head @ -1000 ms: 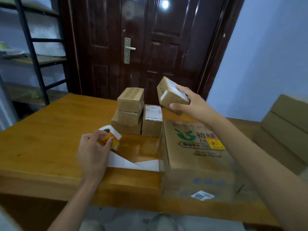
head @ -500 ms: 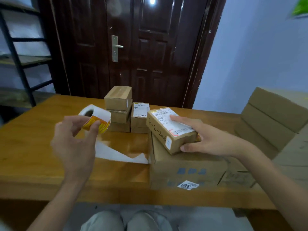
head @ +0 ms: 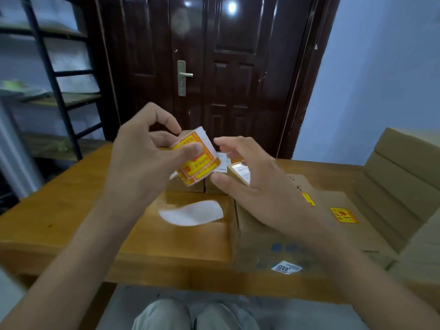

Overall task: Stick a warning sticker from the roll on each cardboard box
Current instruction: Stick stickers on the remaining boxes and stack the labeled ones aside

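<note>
Your left hand (head: 142, 163) grips the sticker roll (head: 196, 160) up in the air over the table (head: 59, 210), thumb across the yellow-red stickers. White backing strip (head: 191, 212) trails below it, blurred. Your right hand (head: 257, 184) hangs just beside the roll, fingers loosely spread, holding nothing. Behind it, a small box (head: 239, 171) sits on the big box (head: 333, 225), which already carries a warning sticker (head: 344, 215).

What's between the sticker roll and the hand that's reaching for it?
Nothing: in the head view only a bare gap separates the sticker roll and the right hand.
</note>
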`<state>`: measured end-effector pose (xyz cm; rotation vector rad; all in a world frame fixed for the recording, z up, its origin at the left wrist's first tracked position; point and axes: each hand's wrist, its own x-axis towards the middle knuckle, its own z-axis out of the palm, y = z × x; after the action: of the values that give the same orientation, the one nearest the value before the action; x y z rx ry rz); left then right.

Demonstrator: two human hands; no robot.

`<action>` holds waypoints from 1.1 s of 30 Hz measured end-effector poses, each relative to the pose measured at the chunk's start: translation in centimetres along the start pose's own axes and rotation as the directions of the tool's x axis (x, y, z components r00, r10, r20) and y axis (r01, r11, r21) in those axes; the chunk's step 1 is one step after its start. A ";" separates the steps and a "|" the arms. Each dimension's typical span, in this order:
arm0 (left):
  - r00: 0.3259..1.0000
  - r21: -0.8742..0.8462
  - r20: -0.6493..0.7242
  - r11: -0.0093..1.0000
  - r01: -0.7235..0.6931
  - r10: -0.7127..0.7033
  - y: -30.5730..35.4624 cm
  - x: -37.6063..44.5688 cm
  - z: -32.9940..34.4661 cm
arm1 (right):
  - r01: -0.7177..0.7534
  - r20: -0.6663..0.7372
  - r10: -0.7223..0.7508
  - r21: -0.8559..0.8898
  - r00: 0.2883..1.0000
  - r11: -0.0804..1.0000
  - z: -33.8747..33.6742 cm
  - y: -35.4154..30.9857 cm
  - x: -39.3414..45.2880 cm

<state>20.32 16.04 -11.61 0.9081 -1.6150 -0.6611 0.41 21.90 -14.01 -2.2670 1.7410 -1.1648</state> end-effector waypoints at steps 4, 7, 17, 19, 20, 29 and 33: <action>0.994 -0.236 0.035 0.965 0.112 -0.107 -0.4 -1.2 -0.5 | 0.006 -0.030 -0.001 0.164 1.000 0.986 2.3 -1.1 0.1; 0.983 -0.281 0.033 0.942 0.183 -0.181 -1.1 -2.1 -0.5 | -0.021 -0.079 0.032 0.134 0.996 0.991 3.3 -1.5 -1.2; 0.972 -0.375 0.058 0.898 0.231 -0.226 -1.4 -4.3 1.3 | -0.044 -0.175 0.066 0.126 0.982 0.991 4.9 -1.8 -2.9; 0.979 -0.404 0.116 0.893 0.201 -0.168 -1.2 -4.5 0.9 | -0.053 -0.202 0.102 0.234 0.974 0.971 4.3 -1.7 -3.1; 0.980 -0.388 0.154 0.905 0.175 -0.124 -1.2 -4.6 0.6 | -0.053 -0.205 0.120 0.306 0.971 0.950 3.9 -1.7 -3.2; 0.943 -0.101 0.307 0.989 -0.105 0.131 -2.3 -4.2 -0.9 | -0.053 -0.071 0.116 0.587 0.991 0.808 3.0 -0.9 -3.0; 0.955 -0.117 0.272 0.989 -0.092 0.121 -3.0 -4.4 -0.8 | -0.059 -0.075 0.113 0.516 0.991 0.855 3.3 -0.3 -3.0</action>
<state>22.11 18.09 -16.25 0.6683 -1.8465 -0.8165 2.38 23.25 -17.77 -1.8193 1.3247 -1.5277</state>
